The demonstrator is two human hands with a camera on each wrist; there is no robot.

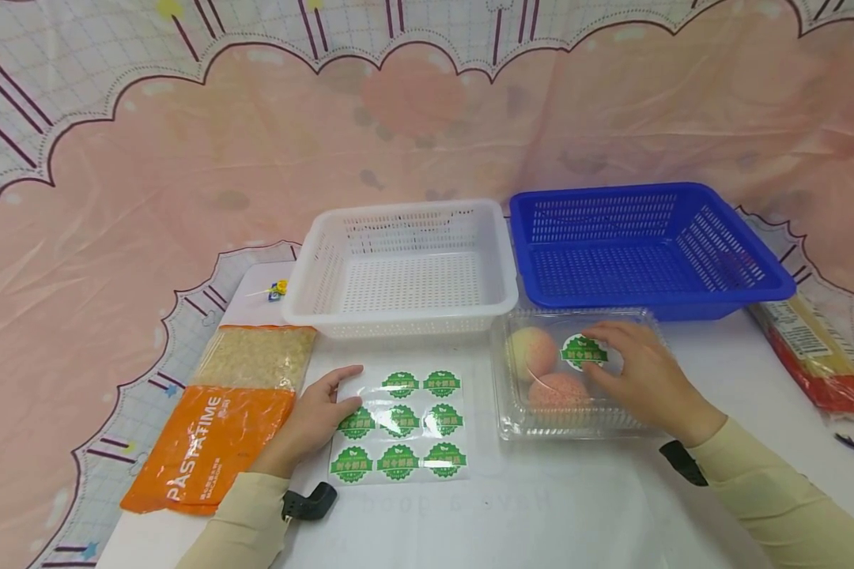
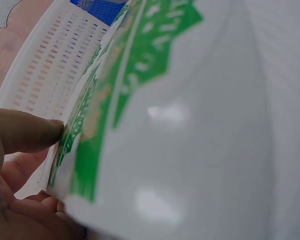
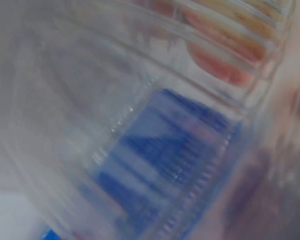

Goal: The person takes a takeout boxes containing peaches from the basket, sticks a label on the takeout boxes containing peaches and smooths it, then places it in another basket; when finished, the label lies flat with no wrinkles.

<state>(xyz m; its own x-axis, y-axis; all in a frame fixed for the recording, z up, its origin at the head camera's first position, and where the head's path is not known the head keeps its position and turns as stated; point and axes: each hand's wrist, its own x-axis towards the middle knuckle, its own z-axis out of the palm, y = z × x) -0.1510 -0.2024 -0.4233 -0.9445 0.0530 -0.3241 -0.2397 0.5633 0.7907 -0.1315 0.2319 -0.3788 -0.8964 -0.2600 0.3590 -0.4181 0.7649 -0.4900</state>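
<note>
My left hand (image 1: 319,421) pinches the left side of a sheet of round green-and-white stickers (image 1: 422,432); the sheet's top left spot is bare. In the left wrist view the thumb (image 2: 32,132) lies on one face of the sheet, with fingers behind it. My right hand (image 1: 644,379) holds a round green-and-white sticker (image 1: 575,353) by its right edge, over the lid of a clear plastic box (image 1: 507,423). Whether the sticker touches the lid I cannot tell. Pink-yellow peaches (image 1: 558,393) show inside the box, partly hidden by the hand.
Behind the hands stand a white basket (image 1: 406,320) and a blue basket (image 1: 640,302). An orange pasta bag (image 1: 206,442) lies at the left, a red-and-yellow packet (image 1: 821,359) at the right. Small yellow-and-blue items (image 1: 277,290) lie left of the white basket.
</note>
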